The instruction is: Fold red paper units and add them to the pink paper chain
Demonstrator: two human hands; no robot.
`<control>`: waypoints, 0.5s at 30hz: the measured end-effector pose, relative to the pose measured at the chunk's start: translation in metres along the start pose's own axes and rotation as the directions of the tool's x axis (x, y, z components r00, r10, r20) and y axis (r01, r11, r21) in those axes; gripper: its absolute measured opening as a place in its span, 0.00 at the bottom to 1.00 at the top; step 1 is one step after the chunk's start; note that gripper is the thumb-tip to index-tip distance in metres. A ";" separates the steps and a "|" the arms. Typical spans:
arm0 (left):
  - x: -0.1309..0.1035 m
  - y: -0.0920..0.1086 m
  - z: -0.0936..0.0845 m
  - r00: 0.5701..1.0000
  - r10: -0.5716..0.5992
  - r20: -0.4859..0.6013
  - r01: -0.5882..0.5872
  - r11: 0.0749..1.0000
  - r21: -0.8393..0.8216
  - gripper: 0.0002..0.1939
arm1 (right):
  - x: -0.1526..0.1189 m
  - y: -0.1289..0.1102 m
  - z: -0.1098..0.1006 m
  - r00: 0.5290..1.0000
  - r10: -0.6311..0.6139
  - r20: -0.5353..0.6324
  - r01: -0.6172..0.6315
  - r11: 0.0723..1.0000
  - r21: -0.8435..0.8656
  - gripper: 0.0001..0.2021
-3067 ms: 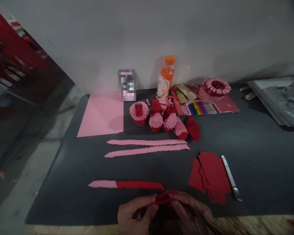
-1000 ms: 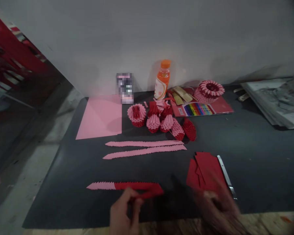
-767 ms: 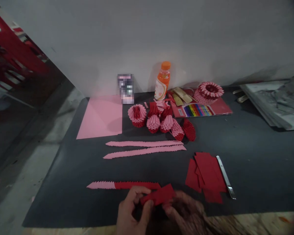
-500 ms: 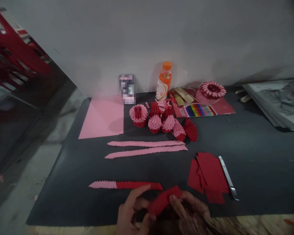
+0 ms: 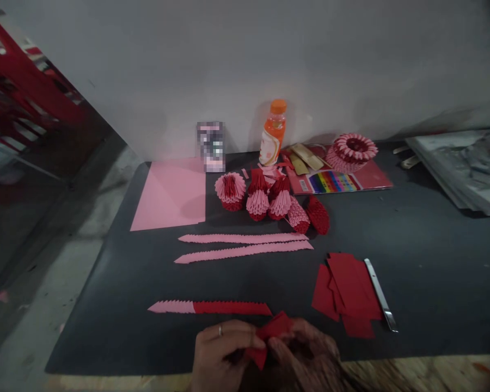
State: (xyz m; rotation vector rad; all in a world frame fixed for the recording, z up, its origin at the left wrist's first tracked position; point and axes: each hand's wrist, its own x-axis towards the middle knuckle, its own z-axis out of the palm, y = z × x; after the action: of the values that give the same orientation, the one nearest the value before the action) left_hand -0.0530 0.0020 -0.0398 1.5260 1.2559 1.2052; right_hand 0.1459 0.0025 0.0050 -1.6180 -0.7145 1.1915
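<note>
A small red paper piece, partly folded, is pinched between both hands near the front edge of the table. My left hand, with a ring on one finger, is closed on its left end. My right hand grips the other end with thumb and fingers. Fingers hide part of the folds. Just beyond lies a toothed strip of interlocked paper, pink at the left and red along the rest. Off to the right, loose red paper rectangles lie in an overlapping pile, with a silver metal blade-like tool along their right side.
Two pink toothed strips lie mid-table. Behind them stand folded-paper pieces, an orange drink bottle and a blurred-out phone-like object. Pink sheets lie left; a paper ring rests on a red packet. A wall closes the back.
The red paper has gone from a flatter, tilted strip to a more bent shape. My left hand's fingers, spread before, have closed onto it, and the hands are closer together.
</note>
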 end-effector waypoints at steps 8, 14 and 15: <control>0.004 0.026 0.022 0.912 -0.339 -0.232 0.340 0.940 -0.037 0.19 | 0.002 0.010 -0.001 0.979 0.133 0.156 -0.130 0.991 -0.028 0.19; 0.004 0.037 0.034 0.753 -0.564 -0.339 0.529 0.825 -0.197 0.25 | 0.002 0.013 0.002 0.986 0.145 0.078 -0.143 0.989 -0.028 0.21; 0.006 0.040 0.036 0.730 -0.579 -0.364 0.535 0.815 -0.224 0.26 | 0.002 0.014 0.002 0.986 0.149 0.076 -0.148 0.989 -0.026 0.21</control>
State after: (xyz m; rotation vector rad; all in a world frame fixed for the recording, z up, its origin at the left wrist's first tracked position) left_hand -0.0089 0.0001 -0.0088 0.7185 1.7450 1.1827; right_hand 0.1437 0.0003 -0.0087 -1.6727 -0.6654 1.3647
